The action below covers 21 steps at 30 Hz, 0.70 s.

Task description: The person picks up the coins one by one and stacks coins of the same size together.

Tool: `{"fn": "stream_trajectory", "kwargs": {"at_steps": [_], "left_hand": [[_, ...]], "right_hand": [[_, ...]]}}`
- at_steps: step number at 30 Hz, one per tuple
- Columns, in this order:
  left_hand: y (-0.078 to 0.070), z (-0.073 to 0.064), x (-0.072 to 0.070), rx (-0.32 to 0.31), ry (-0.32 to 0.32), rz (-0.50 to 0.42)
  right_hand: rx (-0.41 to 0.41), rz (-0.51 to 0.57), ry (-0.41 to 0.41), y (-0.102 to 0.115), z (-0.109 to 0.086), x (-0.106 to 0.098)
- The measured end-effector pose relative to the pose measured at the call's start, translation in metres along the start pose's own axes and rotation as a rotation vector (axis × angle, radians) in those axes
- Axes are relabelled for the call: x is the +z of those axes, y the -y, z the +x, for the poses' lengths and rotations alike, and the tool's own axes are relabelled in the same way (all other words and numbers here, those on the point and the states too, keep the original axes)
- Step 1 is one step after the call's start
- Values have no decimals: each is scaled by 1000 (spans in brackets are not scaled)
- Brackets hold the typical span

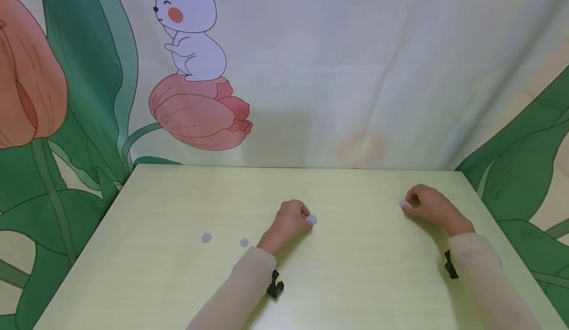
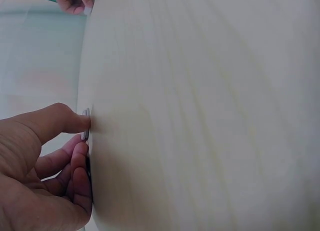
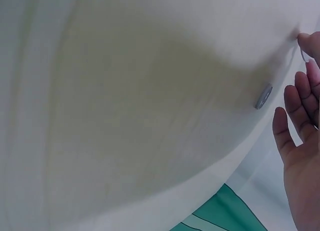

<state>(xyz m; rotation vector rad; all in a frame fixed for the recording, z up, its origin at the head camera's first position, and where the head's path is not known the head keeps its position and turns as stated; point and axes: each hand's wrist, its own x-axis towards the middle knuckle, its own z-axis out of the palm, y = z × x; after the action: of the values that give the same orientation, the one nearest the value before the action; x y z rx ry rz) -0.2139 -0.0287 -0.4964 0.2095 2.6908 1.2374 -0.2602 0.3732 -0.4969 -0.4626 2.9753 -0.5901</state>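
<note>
My left hand (image 1: 289,224) is low over the middle of the table, pinching a silver-grey coin (image 1: 312,219) by thumb and finger. Close up in the left wrist view, that coin (image 2: 86,123) stands on edge at the thumb tip. Farther right, my right hand (image 1: 431,205) holds another coin (image 1: 403,203) at its fingertips; only a thin bright edge of it shows in the right wrist view. Beside those fingers a coin (image 3: 264,96) lies on the tabletop, hidden in the head view. Two more coins, a larger one (image 1: 206,238) and a smaller one (image 1: 244,242), lie left of my left hand.
The pale wooden table (image 1: 355,280) reaches back to a hanging cloth (image 1: 333,73) printed with a rabbit, tulips and green leaves. Black straps (image 1: 275,285) show at both sleeve cuffs.
</note>
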Motion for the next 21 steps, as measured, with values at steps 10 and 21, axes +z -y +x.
{"fn": "stream_trajectory", "kwargs": {"at_steps": [10,21], "left_hand": [[1,0,-1,-24,9,-13],[0,-1,0,-4,4,-3]], "right_hand": [[3,-25,-6,0,1,2],[54,45,28,-1,-9,-2]]}}
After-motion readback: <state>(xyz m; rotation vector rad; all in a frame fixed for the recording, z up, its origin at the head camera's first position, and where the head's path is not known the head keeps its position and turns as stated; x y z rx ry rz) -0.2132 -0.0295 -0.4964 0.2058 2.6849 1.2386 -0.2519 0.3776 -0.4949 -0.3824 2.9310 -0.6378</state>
